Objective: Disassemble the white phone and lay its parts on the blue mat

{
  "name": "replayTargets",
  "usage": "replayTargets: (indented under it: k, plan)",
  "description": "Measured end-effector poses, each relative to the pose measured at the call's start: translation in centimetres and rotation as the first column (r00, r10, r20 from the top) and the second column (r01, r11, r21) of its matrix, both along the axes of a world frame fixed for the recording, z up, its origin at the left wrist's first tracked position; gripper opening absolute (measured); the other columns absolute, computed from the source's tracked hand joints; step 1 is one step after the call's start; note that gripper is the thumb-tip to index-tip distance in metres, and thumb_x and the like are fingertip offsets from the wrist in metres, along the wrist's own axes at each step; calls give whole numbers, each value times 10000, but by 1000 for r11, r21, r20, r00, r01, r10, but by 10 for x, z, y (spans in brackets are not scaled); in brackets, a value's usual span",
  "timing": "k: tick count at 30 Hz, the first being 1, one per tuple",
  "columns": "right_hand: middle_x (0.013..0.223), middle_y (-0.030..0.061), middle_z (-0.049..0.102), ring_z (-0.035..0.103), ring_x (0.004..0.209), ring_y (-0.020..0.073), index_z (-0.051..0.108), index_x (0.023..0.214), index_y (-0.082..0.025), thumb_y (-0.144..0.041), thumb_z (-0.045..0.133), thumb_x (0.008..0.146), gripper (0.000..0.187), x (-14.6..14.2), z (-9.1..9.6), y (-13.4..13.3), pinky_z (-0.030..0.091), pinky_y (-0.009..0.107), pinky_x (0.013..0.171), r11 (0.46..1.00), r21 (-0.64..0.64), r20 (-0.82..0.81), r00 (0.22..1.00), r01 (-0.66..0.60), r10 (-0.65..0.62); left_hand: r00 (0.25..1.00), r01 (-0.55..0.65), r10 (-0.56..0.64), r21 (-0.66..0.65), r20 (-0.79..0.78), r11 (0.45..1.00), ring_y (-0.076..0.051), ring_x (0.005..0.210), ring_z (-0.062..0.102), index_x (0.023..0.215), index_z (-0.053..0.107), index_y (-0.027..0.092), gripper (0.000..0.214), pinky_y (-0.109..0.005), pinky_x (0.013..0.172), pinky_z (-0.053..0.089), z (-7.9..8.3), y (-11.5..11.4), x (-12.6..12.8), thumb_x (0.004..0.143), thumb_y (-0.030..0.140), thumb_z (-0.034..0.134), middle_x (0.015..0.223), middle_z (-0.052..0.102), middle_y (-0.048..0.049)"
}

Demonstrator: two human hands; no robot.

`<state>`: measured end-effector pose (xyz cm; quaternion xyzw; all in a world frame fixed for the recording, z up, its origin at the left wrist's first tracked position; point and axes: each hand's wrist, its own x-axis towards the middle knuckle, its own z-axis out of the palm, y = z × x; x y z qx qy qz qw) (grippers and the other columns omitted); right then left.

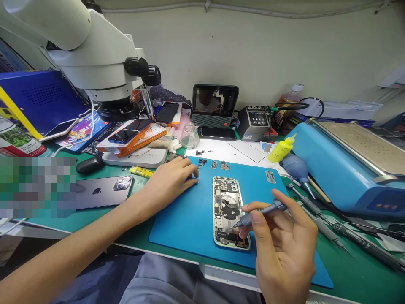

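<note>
An opened phone (228,211) lies face-up on the blue mat (186,215), its inner boards and parts exposed. My right hand (281,245) is closed on a grey screwdriver (262,213), whose tip touches the lower part of the phone's inside. My left hand (171,179) rests on the mat's upper left, fingers curled and pinched at the tips on something I cannot make out. Small loose parts (213,164) lie along the mat's far edge.
A microscope (95,55) hangs over the left. A dark phone (101,191) lies back-up left of the mat, with stacked phones (136,135) behind. Right of the mat are a yellow bottle (281,148), a blue blower (295,166), several screwdrivers (319,215) and a blue machine (348,169).
</note>
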<state>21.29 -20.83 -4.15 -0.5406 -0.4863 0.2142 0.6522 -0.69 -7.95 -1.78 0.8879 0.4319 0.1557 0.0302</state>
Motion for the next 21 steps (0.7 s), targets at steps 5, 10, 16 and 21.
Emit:
replayTargets:
  k: [5, 10, 16, 21]
  plan:
    - [1030, 34, 774, 730, 696, 147, 603, 1450, -307, -332, 742, 1030, 443, 2, -1, 0, 641, 256, 546, 1000, 7, 31, 999, 8, -8, 999, -22, 23, 11, -46, 1000, -276, 1054, 696, 1096, 765, 195, 80, -379, 831, 549, 0, 1, 3, 1041, 253, 758, 1109, 759, -57]
    - [1025, 29, 777, 727, 695, 143, 600, 1453, -311, -325, 734, 1035, 439, 2, 0, -1, 644, 252, 550, 1000, 1, 37, 999, 9, -9, 996, 11, -9, 26, -92, 1000, -263, 1012, 684, 1086, 813, 227, 102, -351, 778, 519, 0, 0, 5, 1065, 237, 713, 1064, 748, -60]
    - [1035, 26, 776, 737, 699, 145, 600, 1447, -306, -317, 746, 1025, 446, 2, -2, 1, 665, 265, 575, 1000, 9, 26, 1000, 4, -4, 998, 20, -18, 38, -59, 999, -250, 1017, 707, 1035, 786, 198, 140, -345, 813, 529, 5, 0, 7, 1091, 226, 661, 1066, 758, -63]
    - [1024, 27, 777, 711, 657, 141, 595, 1455, -310, -327, 744, 1028, 453, 2, -2, 1, 644, 269, 544, 1000, -4, 35, 999, 5, -5, 996, -72, 70, 51, 47, 996, -244, 1057, 726, 1123, 761, 226, 130, -350, 856, 546, 10, 2, -6, 1109, 292, 649, 1155, 756, -57]
